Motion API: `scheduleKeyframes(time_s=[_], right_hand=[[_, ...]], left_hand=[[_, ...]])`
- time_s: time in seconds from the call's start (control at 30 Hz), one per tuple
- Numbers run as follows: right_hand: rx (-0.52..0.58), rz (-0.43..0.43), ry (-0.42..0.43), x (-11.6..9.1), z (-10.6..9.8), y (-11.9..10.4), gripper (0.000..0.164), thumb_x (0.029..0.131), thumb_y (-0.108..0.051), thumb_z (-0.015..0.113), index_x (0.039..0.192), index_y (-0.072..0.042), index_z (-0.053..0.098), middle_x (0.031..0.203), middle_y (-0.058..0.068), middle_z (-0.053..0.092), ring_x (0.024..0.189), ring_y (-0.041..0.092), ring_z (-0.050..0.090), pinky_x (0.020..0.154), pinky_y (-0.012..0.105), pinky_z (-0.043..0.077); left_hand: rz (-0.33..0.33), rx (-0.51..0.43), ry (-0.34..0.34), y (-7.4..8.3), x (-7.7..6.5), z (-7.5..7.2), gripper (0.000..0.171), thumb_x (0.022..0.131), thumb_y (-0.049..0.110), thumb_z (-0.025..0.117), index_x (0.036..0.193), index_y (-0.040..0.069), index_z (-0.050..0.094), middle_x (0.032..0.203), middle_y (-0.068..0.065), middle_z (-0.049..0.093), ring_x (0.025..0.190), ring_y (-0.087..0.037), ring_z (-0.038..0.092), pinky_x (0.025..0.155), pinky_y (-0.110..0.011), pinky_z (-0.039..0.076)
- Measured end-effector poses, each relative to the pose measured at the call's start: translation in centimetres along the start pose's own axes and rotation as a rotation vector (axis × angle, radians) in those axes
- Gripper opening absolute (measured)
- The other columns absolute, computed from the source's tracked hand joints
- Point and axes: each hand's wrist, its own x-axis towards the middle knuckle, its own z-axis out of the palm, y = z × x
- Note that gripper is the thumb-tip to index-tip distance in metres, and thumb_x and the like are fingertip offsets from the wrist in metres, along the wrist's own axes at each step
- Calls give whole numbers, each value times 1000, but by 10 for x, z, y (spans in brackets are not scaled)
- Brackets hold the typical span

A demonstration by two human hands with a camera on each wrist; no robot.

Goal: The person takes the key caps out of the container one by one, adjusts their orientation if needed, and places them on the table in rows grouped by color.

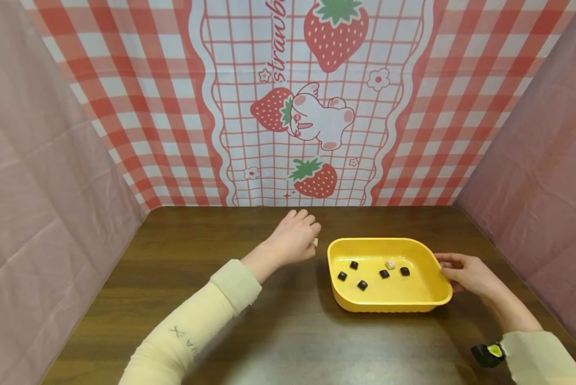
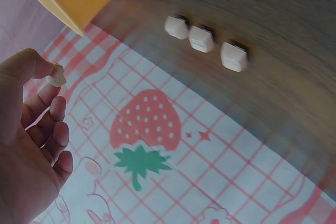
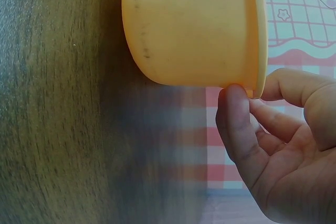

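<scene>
My left hand (image 1: 293,238) is over the table, left of the yellow tray (image 1: 389,307). Between its thumb and index finger it pinches a small white keycap (image 2: 56,76); its other fingers curl loosely. My right hand (image 1: 473,275) holds the tray's right end, and the right wrist view shows thumb and finger (image 3: 236,114) at the rim. Inside the tray lie several black keycaps, among them one (image 1: 362,285) near the front, and one white keycap (image 1: 390,264). Three white keycaps (image 2: 201,39) stand in a row on the table in the left wrist view, hidden in the head view.
The dark wooden table (image 1: 288,342) reaches back to a red-and-white strawberry cloth (image 1: 172,107). Pinkish cloth walls (image 1: 543,160) close off both sides. A black device with a yellow-green spot (image 1: 490,354) sits at the right wrist.
</scene>
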Motion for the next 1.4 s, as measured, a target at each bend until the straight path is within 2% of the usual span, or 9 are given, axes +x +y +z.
scheduleKeyframes(time_s=[0.33,0.43,0.73,1.0,1.4], right_hand=[[11,-6,-2,-1,0,-1,57,91,-12,57,135,17,34,114,30,56,79,15,64,66,35,56],[13,-9,-2,-1,0,-1,57,91,-11,57,134,17,34,114,30,56,78,15,64,66,35,56],[18,-14,-1,-1,-1,-1,57,91,-11,57,134,18,34,114,30,57,78,14,64,65,35,56],[16,-11,-3,0,-1,0,56,91,-12,57,134,17,34,113,28,57,78,13,63,65,34,55],[10,-13,6,-1,0,1,56,92,-13,56,135,16,35,119,33,53,81,10,62,66,34,55]], left_hand=[[-66,-24,-32,-18,-15,3,11,77,25,61,83,19,56,84,4,51,82,-18,42,71,-31,31],[-78,-39,-20,-24,-21,5,10,76,23,62,82,19,56,82,4,51,80,-17,42,71,-31,30],[-117,-65,1,-40,-38,18,14,71,23,64,80,17,55,81,3,52,80,-19,44,70,-32,32],[-178,-111,-51,-49,-53,29,14,72,22,65,80,17,56,81,3,53,80,-18,43,72,-33,32],[-232,-120,-75,-64,-71,49,15,69,23,65,78,17,54,79,4,52,80,-18,44,73,-34,33]])
